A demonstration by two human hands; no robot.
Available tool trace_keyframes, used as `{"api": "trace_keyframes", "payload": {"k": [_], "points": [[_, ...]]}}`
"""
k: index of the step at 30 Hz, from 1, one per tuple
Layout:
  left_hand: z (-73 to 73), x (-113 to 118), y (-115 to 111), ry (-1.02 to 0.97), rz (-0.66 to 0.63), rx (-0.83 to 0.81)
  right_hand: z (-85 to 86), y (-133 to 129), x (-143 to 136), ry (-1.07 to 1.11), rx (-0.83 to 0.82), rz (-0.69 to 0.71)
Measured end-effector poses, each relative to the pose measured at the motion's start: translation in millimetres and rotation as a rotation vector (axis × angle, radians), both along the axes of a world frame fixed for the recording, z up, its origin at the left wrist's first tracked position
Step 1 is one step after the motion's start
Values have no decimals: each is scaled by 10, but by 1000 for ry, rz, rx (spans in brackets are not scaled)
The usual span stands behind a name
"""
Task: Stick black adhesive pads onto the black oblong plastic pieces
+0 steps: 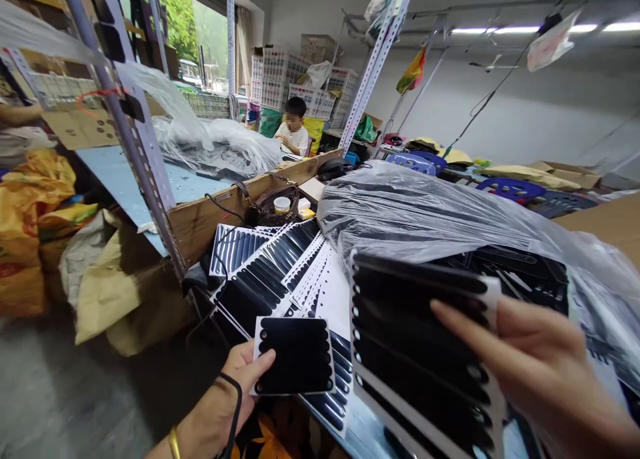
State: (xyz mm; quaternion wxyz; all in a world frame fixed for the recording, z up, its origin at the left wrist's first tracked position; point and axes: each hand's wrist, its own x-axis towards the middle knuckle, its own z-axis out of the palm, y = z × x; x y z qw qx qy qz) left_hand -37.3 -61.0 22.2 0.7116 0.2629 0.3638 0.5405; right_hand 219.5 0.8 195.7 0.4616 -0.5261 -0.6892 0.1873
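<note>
Large sheet of black rounded strips on white backing, closest to camera, tilted. Right hand grasps it at its right edge, index finger laid across the front; that hand is blurred, other fingers hard to make out. Left hand pinches smaller sheet, same black strips, thumb on front at left edge; black band and gold bracelet on that wrist. Both sheets held up just above light-blue surface, apart from each other. Behind them, fanned pile of similar sheets, overlapping, glossy. Right of pile: bundle under clear plastic. Beyond pile: brown bag with white cup, beside wooden board. Writing: small red marks on board, too small to read; print on orange bag, far left, unreadable. Person in white top sits farther back, near stacked white crates.
</note>
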Motion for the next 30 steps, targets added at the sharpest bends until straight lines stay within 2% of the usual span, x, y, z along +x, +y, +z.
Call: {"api": "trace_keyframes", "payload": {"k": [3, 5, 6, 8, 10, 13, 15, 16, 18, 20, 22, 24, 27, 30], "points": [[-43, 34, -10, -96, 82, -95, 209, 465, -296, 135, 40, 85], [-107, 40, -15, -118, 114, -132, 162, 786, -446, 232, 63, 184], [-140, 40, -19, -130, 120, -144, 70, 941, -503, 275, 45, 237], [-199, 41, -24, -156, 119, -164, -246, 1216, -580, 291, -34, 244], [-246, 44, -24, -170, 118, -184, -690, 1416, -607, 161, -250, 149], [-277, 53, -12, -169, 120, -192, -1354, 1565, -557, 20, -376, 44], [-259, 61, 0, -165, 111, -169, -1631, 1598, -477, -80, -420, -15], [-237, 65, 5, -161, 98, -157, -1697, 1600, -428, -130, -432, -37], [-176, 81, 12, -155, 56, -133, -1698, 1568, -329, -216, -428, -59], [-111, 111, 19, -147, 9, -109, -1589, 1447, -248, -273, -385, -62], [-65, 161, 33, -136, -28, -79, -1472, 1201, -199, -299, -330, -41], [-51, 229, 65, -121, -59, -54, -1433, 850, -182, -304, -292, 12], [-75, 348, 138, -99, -102, -24, -1556, 296, -184, -318, -258, 166], [-95, 439, 180, -83, -121, 6, -1745, -78, -175, -420, -73, 164]]}}
